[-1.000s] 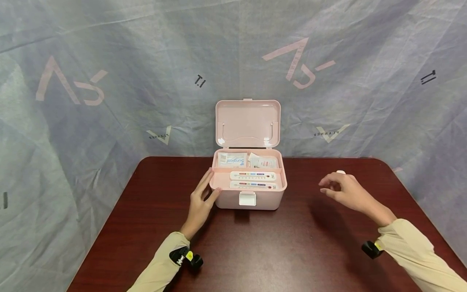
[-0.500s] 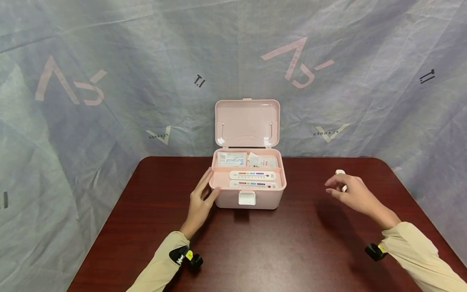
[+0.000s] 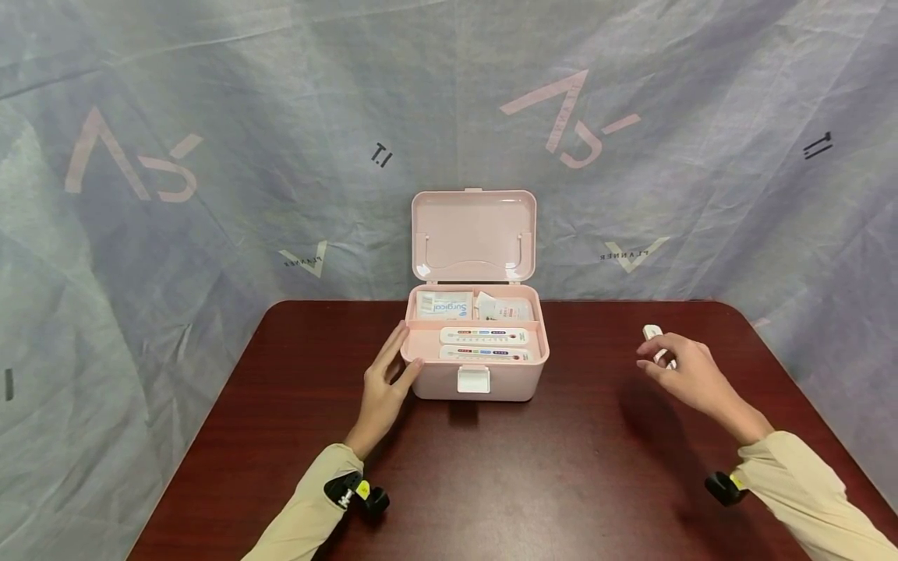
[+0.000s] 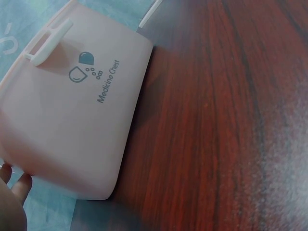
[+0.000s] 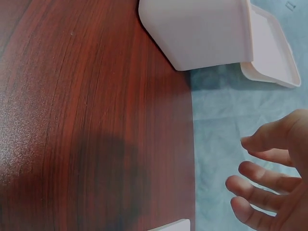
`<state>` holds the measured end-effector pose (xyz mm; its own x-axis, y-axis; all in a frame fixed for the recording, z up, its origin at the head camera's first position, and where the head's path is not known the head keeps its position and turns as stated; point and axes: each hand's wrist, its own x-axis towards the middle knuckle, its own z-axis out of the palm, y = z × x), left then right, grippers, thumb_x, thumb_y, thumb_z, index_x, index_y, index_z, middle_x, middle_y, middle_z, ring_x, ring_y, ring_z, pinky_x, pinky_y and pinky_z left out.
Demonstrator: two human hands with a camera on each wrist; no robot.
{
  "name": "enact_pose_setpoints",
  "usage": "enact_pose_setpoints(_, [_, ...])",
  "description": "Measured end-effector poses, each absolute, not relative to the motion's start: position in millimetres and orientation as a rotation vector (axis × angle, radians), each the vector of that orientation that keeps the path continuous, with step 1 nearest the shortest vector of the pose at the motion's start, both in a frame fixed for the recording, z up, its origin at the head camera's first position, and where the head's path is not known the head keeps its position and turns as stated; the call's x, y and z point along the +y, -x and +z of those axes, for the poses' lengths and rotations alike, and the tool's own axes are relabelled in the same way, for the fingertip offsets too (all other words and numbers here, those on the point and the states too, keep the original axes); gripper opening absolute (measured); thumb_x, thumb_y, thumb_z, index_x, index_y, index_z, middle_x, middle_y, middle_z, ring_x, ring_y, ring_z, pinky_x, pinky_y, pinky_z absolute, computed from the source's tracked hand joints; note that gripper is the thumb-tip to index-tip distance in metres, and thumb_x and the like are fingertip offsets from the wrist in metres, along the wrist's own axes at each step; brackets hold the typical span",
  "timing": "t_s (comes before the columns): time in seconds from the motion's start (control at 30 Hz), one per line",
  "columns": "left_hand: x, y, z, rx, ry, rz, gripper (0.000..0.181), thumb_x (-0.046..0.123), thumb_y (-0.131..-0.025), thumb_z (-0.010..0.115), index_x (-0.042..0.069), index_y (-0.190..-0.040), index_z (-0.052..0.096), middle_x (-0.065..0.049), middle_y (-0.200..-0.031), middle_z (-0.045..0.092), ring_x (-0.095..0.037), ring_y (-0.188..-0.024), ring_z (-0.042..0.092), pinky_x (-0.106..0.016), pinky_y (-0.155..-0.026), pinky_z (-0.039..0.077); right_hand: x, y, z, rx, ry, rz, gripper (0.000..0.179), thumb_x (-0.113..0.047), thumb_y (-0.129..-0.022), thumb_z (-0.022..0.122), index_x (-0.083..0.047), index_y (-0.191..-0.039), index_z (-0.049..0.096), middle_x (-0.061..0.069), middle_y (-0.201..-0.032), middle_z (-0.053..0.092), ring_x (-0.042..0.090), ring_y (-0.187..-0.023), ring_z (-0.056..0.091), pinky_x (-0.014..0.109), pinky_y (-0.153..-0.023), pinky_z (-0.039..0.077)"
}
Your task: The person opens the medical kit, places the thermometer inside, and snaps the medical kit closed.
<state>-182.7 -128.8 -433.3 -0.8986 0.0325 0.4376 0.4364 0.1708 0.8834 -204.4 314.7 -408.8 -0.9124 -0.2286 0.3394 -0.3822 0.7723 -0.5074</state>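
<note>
A pink medicine box [image 3: 501, 382] stands with its lid [image 3: 473, 234] up; "Medicine Chest" is printed on the front [image 4: 86, 115]. Its front compartment holds two white thermometers [image 3: 484, 336] with coloured scales, lying one before the other. My left hand [image 3: 382, 393] rests with extended fingers against the box's left front corner. Over the table at the right, my right hand [image 3: 687, 372] has loosely bent fingers with nothing between them. Partly hidden behind it lies a slim white object [image 3: 652, 332]; a white edge [image 5: 175, 225] shows in the right wrist view.
Behind the divider are a "Surgical" packet [image 3: 445, 305] on the left and a white packet [image 3: 505, 308] on the right. A white latch [image 3: 473, 379] hangs at the box front. The dark red table [image 3: 491, 483] meets a grey cloth backdrop [image 3: 337, 93].
My right hand has moved a little to the right, away from the box, and more of the white object shows behind it. The left hand stays at the box corner.
</note>
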Motion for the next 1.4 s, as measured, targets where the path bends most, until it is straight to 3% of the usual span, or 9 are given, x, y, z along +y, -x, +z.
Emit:
enact_pose_setpoints(0.23, [-129, 182, -434, -2.136, 0.434, -1.790, 0.055, 0.005, -0.092, 0.061, -0.003, -0.141, 0.040, -0.011, -0.149, 0.033, -0.030, -0.137, 0.029, -0.059, -0.101, 0.030, 320, 203, -411, -2.691, -0.372, 0.794, 0.014, -0.001, -0.076, 0.072, -0.007, -0.088, 0.069, 0.000, -0.071, 0.057, 0.006, -0.058, 0.048, 0.023, -0.051, 0.039])
enact_pose_setpoints(0.53, [-129, 183, -434, -2.130, 0.443, -1.782, 0.055, 0.005, -0.091, 0.061, -0.004, -0.141, 0.040, -0.014, -0.149, 0.033, -0.031, -0.137, 0.030, -0.060, -0.100, 0.030, 328, 203, -419, -2.639, -0.250, 0.725, 0.014, -0.008, -0.076, 0.075, -0.004, -0.089, 0.070, 0.002, -0.069, 0.054, 0.010, -0.062, 0.045, 0.024, -0.056, 0.033])
enact_pose_setpoints(0.7, [-129, 183, -434, -2.129, 0.448, -1.770, 0.054, 0.004, -0.091, 0.061, -0.004, -0.141, 0.040, -0.012, -0.149, 0.034, -0.032, -0.137, 0.030, -0.061, -0.099, 0.030, 336, 206, -425, -2.679, -0.124, 0.702, 0.021, -0.008, -0.077, 0.073, 0.000, -0.095, 0.068, 0.009, -0.074, 0.059, 0.015, -0.065, 0.047, 0.030, -0.057, 0.035])
enact_pose_setpoints(0.9, [-129, 183, -434, -2.122, 0.451, -1.775, 0.054, 0.004, -0.091, 0.061, -0.004, -0.141, 0.040, -0.017, -0.149, 0.033, -0.033, -0.137, 0.030, -0.062, -0.099, 0.030, 343, 207, -430, -2.740, 0.044, 0.712, 0.028, -0.019, -0.080, 0.072, -0.002, -0.101, 0.066, 0.015, -0.086, 0.067, 0.020, -0.070, 0.053, 0.032, -0.055, 0.037])
enact_pose_setpoints(1.23, [-130, 183, -434, -2.126, 0.440, -1.774, 0.054, 0.004, -0.091, 0.062, -0.004, -0.140, 0.041, -0.012, -0.149, 0.034, -0.033, -0.136, 0.030, -0.062, -0.098, 0.031, 346, 205, -439, -2.816, 0.167, 0.705, 0.047, -0.032, -0.082, 0.071, 0.001, -0.113, 0.058, 0.026, -0.101, 0.062, 0.043, -0.087, 0.057, 0.047, -0.058, 0.040])
enact_pose_setpoints(1.4, [-129, 183, -433, -2.120, 0.445, -1.776, 0.054, 0.004, -0.091, 0.062, -0.004, -0.140, 0.041, -0.014, -0.148, 0.035, -0.034, -0.136, 0.031, -0.064, -0.097, 0.031, 346, 204, -442, -2.841, 0.215, 0.705, 0.053, -0.038, -0.082, 0.071, 0.002, -0.114, 0.056, 0.027, -0.101, 0.064, 0.046, -0.089, 0.057, 0.049, -0.058, 0.040])
